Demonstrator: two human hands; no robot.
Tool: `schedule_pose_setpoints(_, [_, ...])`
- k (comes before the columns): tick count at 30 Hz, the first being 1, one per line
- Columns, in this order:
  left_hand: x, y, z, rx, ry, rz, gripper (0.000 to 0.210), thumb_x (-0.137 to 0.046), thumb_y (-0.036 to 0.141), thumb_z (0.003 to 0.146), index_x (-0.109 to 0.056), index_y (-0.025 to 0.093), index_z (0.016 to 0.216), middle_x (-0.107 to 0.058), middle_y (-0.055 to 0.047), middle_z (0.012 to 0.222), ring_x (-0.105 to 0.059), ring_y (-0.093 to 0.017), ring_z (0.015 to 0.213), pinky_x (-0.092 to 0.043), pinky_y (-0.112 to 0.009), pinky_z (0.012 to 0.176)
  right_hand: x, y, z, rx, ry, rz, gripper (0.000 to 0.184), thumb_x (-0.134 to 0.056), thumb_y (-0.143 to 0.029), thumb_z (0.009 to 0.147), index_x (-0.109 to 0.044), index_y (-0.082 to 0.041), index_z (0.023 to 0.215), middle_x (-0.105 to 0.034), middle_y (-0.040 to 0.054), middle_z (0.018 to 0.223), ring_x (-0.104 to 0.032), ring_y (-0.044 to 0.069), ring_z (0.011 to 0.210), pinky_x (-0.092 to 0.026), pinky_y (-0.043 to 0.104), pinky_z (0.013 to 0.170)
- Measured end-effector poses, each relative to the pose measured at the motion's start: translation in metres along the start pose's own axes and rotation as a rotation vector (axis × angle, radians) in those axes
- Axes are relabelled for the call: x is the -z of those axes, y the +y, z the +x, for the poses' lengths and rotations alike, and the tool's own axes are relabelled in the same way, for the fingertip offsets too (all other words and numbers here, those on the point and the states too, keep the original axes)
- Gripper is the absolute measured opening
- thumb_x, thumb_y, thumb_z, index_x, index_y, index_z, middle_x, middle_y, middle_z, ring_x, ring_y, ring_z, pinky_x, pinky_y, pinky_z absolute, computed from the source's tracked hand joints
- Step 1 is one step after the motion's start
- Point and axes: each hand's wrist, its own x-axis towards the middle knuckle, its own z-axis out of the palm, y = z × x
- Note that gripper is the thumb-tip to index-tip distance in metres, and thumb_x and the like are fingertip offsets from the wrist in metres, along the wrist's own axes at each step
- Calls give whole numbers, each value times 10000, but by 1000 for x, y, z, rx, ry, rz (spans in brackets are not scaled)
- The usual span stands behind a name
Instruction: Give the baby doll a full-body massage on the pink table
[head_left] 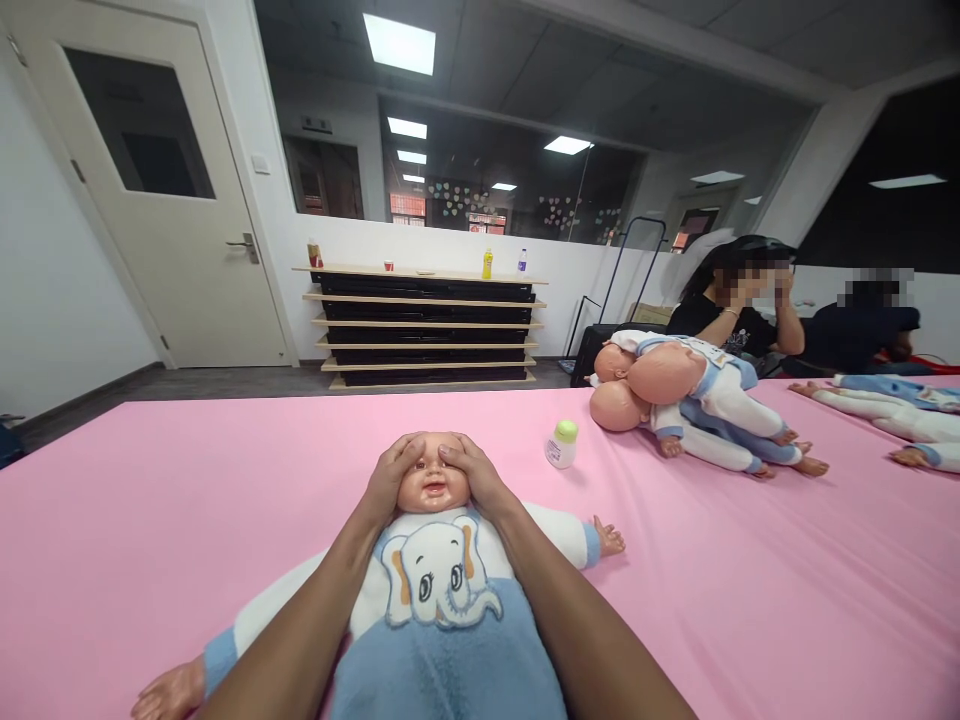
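A baby doll [435, 490] lies face up in front of me, its arms spread to the sides. It wears a white and blue plush suit with an elephant [442, 575] on the chest. My left hand [391, 478] wraps round one side of the doll's head, and my right hand [478, 475] cups the other side. Both thumbs rest near the brow and eyes, and the top of the head is partly covered by my fingers. Beyond my right hand stands a small white bottle [560, 447] with a green cap.
Several dolls [675, 385] are heaped at the right of the pink-covered table [225, 500], with more doll limbs [877, 410] farther right. Two people sit behind them; the nearer person [724, 315] has raised hands. A slatted shelf unit [427, 325] with bottles stands by the wall.
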Motion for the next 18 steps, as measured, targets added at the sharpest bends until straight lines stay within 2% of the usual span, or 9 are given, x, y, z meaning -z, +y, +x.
schedule_pose_setpoints(4, [1,4,-3,30,-87,33,512,-774,336,702,-608,133,1141,-675,-118,1037,-642,-271,940,-508,-397,838,2,2,1,29,12,-25,335,-700,-383,775,-629,-182,1033,-667,38,997,-606,207,941,-461,353,899])
schedule_pose_setpoints(12, [1,4,0,22,-50,57,497,-790,309,669,-621,142,1105,-671,-91,993,-638,-245,906,-498,-376,828,8,9,7,86,1,-20,300,-630,-425,831,-644,-193,1022,-668,48,1043,-595,226,1019,-445,375,950])
schedule_pose_setpoints(18, [1,2,1,-59,-24,89,390,-760,312,680,-665,148,1021,-682,-78,976,-631,-228,899,-477,-339,825,7,7,2,5,-38,-47,413,-736,-369,767,-596,-221,1127,-658,51,1107,-619,244,1022,-466,399,935])
